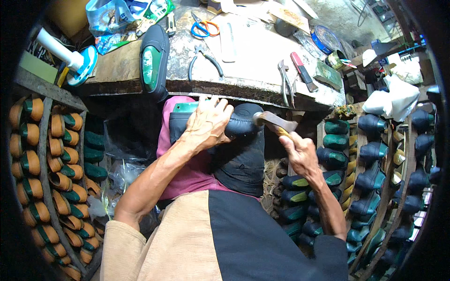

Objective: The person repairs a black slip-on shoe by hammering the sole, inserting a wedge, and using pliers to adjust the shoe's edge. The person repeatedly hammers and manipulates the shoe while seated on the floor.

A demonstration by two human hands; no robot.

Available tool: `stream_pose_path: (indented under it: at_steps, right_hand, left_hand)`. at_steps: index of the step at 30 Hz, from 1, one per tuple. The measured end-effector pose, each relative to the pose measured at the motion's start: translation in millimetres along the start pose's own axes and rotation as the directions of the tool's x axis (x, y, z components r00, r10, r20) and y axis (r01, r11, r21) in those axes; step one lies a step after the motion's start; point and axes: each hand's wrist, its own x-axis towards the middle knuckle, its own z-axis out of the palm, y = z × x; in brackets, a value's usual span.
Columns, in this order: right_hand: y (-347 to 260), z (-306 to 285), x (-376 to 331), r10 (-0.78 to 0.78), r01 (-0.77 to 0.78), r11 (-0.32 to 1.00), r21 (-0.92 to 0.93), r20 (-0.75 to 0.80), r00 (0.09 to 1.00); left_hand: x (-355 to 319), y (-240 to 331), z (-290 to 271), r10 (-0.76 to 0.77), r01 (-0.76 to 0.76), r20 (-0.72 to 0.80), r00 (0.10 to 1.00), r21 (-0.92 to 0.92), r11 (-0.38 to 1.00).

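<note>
Sitting at cluttered stone workbench (pixel 262 70); racks of lasted shoes (pixel 370 154) flanking left and right. Left hand (pixel 206 124) clamping dark shoe (pixel 234 126) on lap, long axis left-right, toe pointing right. Right hand (pixel 300 152) gripping hammer (pixel 274 122), head touching toe.

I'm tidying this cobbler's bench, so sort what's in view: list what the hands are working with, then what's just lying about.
In use:
- dark navy leather shoe upper on a green last, gripped by the left hand
- wooden-handled hammer, held by the right hand

Lying about:
- orange-handled scissors
- black-handled pliers
- steel pincers
- red-handled knife
- racks of finished shoes
</note>
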Motion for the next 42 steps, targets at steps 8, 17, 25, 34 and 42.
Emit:
stream_pose_path:
  at_steps: [8,17,25,34,42]
  right_hand:
    - [-2.8,-2.6,-10.8,-0.002,0.011,0.981,-0.194,0.047,0.999]
    - [-24.7,-1.7,22.5,0.026,0.006,0.977,-0.211,0.146,0.989]
    - [-41.2,-19.4,42.9,0.041,-0.005,0.985,-0.174,0.203,0.978]
    - [-1.1,-15.7,19.9,0.227,-0.228,0.974,-0.007,0.096,0.969]
    - [31.4,7.3,-1.6,0.227,-0.202,0.915,0.35,-0.031,0.973]
  left_hand:
    - [-9.1,11.5,5.2,0.014,-0.014,-0.038,0.999,0.003,1.0]
    - [1.7,4.9,3.5,-0.02,0.02,0.012,1.0,-0.027,0.999]
    - [9.9,-2.0,0.4,-0.068,0.067,0.153,0.986,0.01,0.998]
    - [23.6,-13.3,-1.9,-0.058,0.059,0.206,0.977,0.005,0.998]
    - [34.1,-13.2,-3.2,-0.059,0.062,0.275,0.96,-0.003,0.998]
